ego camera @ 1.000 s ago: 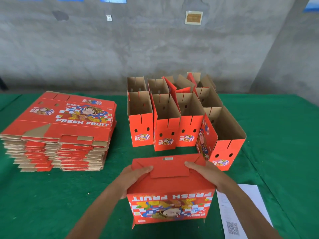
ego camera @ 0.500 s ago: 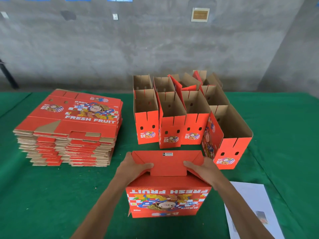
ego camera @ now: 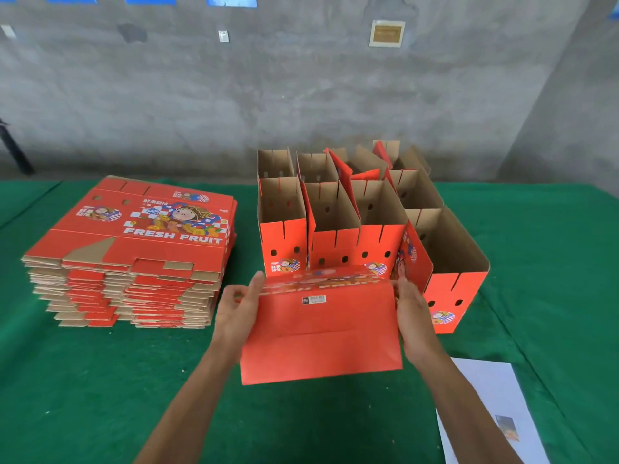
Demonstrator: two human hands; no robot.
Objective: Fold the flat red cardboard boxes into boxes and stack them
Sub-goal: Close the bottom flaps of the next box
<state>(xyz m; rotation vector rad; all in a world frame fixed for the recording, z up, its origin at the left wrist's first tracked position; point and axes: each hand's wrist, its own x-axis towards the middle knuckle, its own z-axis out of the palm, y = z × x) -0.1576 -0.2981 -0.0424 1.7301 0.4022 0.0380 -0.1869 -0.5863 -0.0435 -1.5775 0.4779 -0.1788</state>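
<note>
So the half-folded red cardboard box (ego camera: 321,333) is held off the green worktop (ego camera: 83,380), long axis left-right, left hand (ego camera: 236,311) and right hand (ego camera: 413,316) gripping its short ends. The row of folded red boxes (ego camera: 335,236) sits just beyond.

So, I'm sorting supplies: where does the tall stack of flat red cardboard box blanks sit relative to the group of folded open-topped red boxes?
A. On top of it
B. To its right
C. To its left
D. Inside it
C: the stack of flat red cardboard box blanks lies on the green table left of the folded open-topped red boxes.
</note>
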